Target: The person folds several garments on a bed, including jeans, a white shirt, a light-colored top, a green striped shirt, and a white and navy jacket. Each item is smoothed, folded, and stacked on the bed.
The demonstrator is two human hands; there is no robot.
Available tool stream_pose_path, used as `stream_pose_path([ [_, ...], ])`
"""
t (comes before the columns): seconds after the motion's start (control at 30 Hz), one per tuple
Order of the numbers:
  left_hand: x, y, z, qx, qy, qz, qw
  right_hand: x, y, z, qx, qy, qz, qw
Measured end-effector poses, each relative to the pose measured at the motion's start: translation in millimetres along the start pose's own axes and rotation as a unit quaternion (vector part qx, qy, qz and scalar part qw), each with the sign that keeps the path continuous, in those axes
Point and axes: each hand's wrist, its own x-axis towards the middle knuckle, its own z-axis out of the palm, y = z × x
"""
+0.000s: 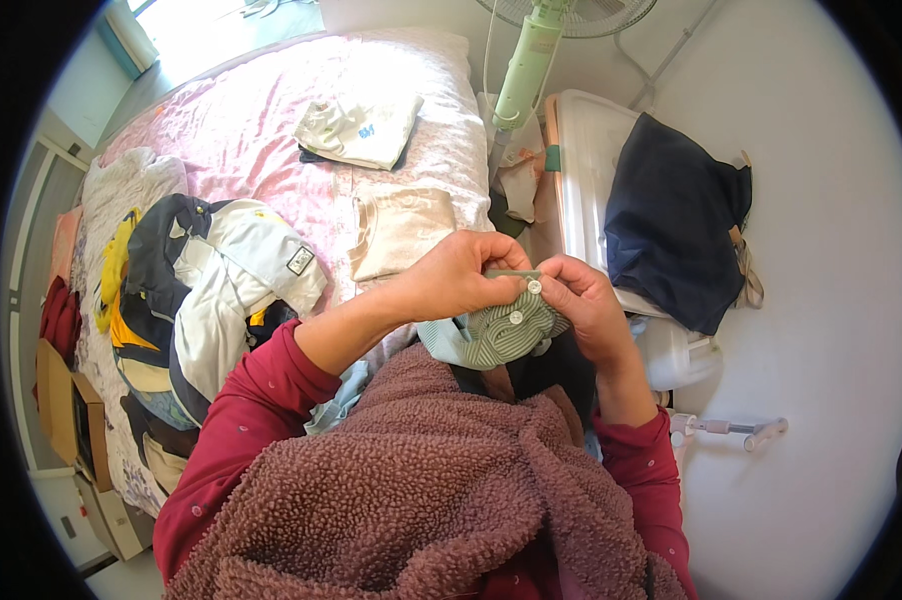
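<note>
Between my hands hangs a green-and-white striped garment (496, 334) with pale round buttons down its front. My left hand (462, 274) pinches its upper edge between thumb and fingers. On the other side of the top button (535, 286), my right hand (586, 300) grips the same edge, its thumb close against the button. The two hands nearly meet. The lower part of the garment hangs in front of a brown fleece garment (413, 465) that I wear over red sleeves. Whether the top button is fastened is too small to tell.
On the bed (256, 127) lie a folded beige garment (402, 229), a folded white garment (364, 135) and a heap of jackets (226, 262). To the right, a dark blue bag (668, 225) rests on a plastic storage box (589, 142) beside a green fan (529, 71). An opened cardboard box (57, 405) stands far left.
</note>
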Motion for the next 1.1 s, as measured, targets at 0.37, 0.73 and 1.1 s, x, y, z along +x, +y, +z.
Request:
stream_pose_path([
  [0.37, 18, -25, -5, 0.289, 0.297, 0.249, 0.875, 12, 3, -2, 0.137, 0.093, -0.058, 0.985],
  [0.73, 6, 5, -26, 0.056, 0.165, 0.153, 0.973, 23, -36, -23, -0.041, 0.254, -0.203, 0.945],
  [1.1, 29, 81, -72, 0.402, 0.259, 0.282, 0.832, 34, -52, -24, -0.247, 0.243, -0.278, 0.896],
])
